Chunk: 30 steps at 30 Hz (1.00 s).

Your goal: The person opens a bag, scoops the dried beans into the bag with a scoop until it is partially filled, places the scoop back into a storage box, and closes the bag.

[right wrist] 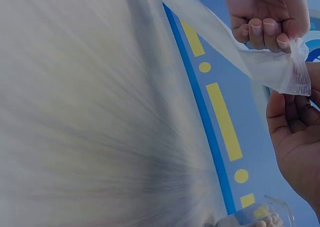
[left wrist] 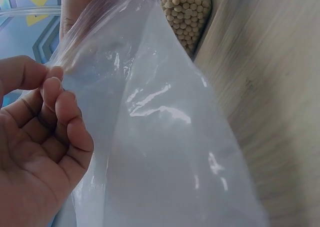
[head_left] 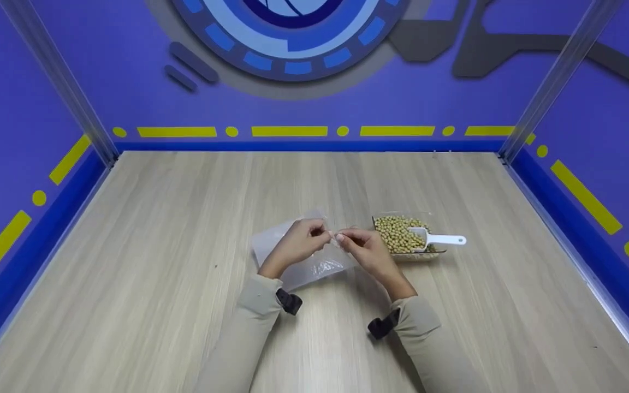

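3 blue-purple panel walls (head_left: 314, 112), yellow dash-and-dot trim low down, 1 of them behind the clear box and 1 off to each side of it. Pale wood-grain counter (head_left: 161, 229) under the box. 2 beige sleeves (head_left: 235, 344), both on the near side of the box, coming in from the bottom edge. Clear plastic bag (head_left: 304, 275), left of the box, slack and creased with shiny folds; its pinched edge is up off the counter, can't tell if the lower part touches down. Clear box (head_left: 414, 256) itself, full of beans. Left hand (head_left: 299, 241), left of the box past the bag, fingers curled, thumb and index pinching the bag's edge. Right hand (head_left: 368, 252), just beside the box's left side, also pinching that edge, fingertips near the left hand's. White scoop (head_left: 439, 239), head in the box, handle sticking out past its right side. 2 black wrist devices (head_left: 384, 325), 1 per cuff, nearer the camera than the box. Round yellowish beans (head_left: 396, 232), inside the box, many.
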Each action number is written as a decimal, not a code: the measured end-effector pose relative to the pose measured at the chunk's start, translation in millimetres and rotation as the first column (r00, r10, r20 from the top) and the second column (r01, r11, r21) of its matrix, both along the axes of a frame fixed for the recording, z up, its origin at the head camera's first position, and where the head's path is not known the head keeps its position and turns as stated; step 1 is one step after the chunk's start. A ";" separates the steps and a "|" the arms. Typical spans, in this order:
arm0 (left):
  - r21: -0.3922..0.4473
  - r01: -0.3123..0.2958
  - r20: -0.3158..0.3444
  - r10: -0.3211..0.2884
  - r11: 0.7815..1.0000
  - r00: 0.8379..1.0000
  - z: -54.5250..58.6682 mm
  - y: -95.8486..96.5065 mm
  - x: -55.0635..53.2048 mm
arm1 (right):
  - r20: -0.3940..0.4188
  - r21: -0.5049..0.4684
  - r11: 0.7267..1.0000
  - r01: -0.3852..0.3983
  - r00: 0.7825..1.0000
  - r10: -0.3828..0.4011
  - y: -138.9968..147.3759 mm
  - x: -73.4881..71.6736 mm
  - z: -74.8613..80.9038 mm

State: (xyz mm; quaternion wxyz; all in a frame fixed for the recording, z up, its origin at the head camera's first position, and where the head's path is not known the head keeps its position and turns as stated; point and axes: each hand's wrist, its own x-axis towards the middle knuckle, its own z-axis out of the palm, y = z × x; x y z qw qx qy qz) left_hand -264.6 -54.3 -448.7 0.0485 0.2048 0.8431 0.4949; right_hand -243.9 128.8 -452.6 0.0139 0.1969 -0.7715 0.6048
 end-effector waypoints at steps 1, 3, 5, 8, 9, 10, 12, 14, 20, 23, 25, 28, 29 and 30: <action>-0.001 0.000 0.002 0.000 1.000 1.000 -0.4 -0.2 -0.1 | -0.007 0.000 1.000 -0.002 1.000 0.002 0.1 -0.1 -0.7; 0.003 0.003 0.004 -0.003 1.000 1.000 -0.9 -0.5 -0.1 | -0.017 -0.005 1.000 -0.008 1.000 0.008 -0.1 0.0 -1.3; 0.006 0.005 0.003 -0.005 1.000 1.000 -0.8 -0.8 0.3 | -0.026 -0.013 1.000 -0.013 1.000 0.013 -0.4 0.1 -2.1; 0.005 0.006 -0.002 -0.006 1.000 1.000 -0.4 -1.0 1.1 | -0.037 -0.016 1.000 -0.010 0.999 0.009 -0.8 0.8 -3.3; 0.003 0.007 -0.004 -0.007 1.000 1.000 0.0 -0.9 1.4 | -0.040 -0.016 1.000 -0.008 0.999 0.007 -1.0 1.2 -3.6; -0.001 0.008 -0.009 -0.008 1.000 1.000 0.1 -0.8 1.6 | -0.045 -0.014 1.000 -0.005 0.999 0.004 -1.0 1.5 -3.9; -0.005 0.009 -0.015 -0.009 1.000 1.000 -0.2 -0.7 1.7 | -0.056 -0.008 1.000 0.000 0.998 -0.001 -1.0 2.3 -4.4; -0.007 0.011 -0.016 -0.011 1.000 1.000 -0.7 -0.8 1.8 | -0.064 -0.009 1.000 0.002 0.998 -0.003 -0.9 2.7 -5.2; -0.014 0.018 -0.018 -0.018 1.000 1.000 -1.7 -1.7 2.1 | -0.074 -0.002 1.000 0.004 0.997 -0.004 -0.3 2.3 -7.5; -0.019 0.023 -0.029 -0.023 1.000 0.999 -1.9 -2.0 2.2 | -0.069 -0.003 1.000 0.012 0.998 -0.013 0.2 2.0 -7.9; -0.018 0.023 -0.034 -0.023 1.000 0.999 -2.3 -2.4 2.1 | -0.066 -0.009 1.000 0.013 0.998 -0.014 0.6 1.5 -8.2; -0.011 0.022 -0.037 -0.022 1.000 0.999 -2.7 -3.3 1.9 | -0.070 -0.014 1.000 0.010 0.998 -0.011 0.8 0.6 -8.2; -0.010 0.022 -0.034 -0.022 1.000 0.999 -2.3 -3.5 2.2 | -0.071 -0.015 1.000 0.010 0.997 -0.011 0.9 0.4 -8.0; -0.011 0.022 -0.032 -0.022 1.000 0.999 -2.0 -3.7 2.3 | -0.075 -0.014 1.000 0.010 0.997 -0.011 1.0 0.3 -7.8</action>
